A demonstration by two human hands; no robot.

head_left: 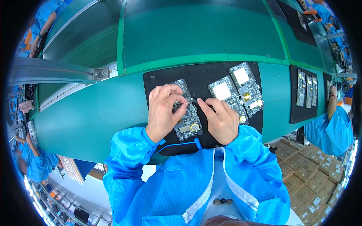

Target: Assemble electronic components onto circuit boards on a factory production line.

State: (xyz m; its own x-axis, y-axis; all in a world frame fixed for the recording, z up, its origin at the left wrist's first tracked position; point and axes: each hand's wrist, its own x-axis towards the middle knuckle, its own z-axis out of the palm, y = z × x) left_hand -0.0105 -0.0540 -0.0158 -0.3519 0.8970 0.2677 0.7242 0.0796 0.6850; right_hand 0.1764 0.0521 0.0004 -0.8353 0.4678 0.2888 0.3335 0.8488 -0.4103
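A long dark circuit board (192,117) lies on the black mat (203,71) in front of me, with a round yellow part at its near end. Over its middle, my left hand (163,109) pinches thumb and forefinger together; what is in the pinch is too small to make out. Just to the right, my right hand (220,119) has its forefinger bent to the board's right edge, the other fingers curled. Its thumb is mostly hidden. A tiny dark strip (194,100) shows between the fingertips of both hands.
Two more circuit boards with white squares, a nearer one (221,91) and a farther one (242,76), lie right on the mat. A blue cord (177,144) runs along its near edge. Another mat (295,109) with boards and a co-worker's sleeve (328,130) are at right; cartons (305,165) below.
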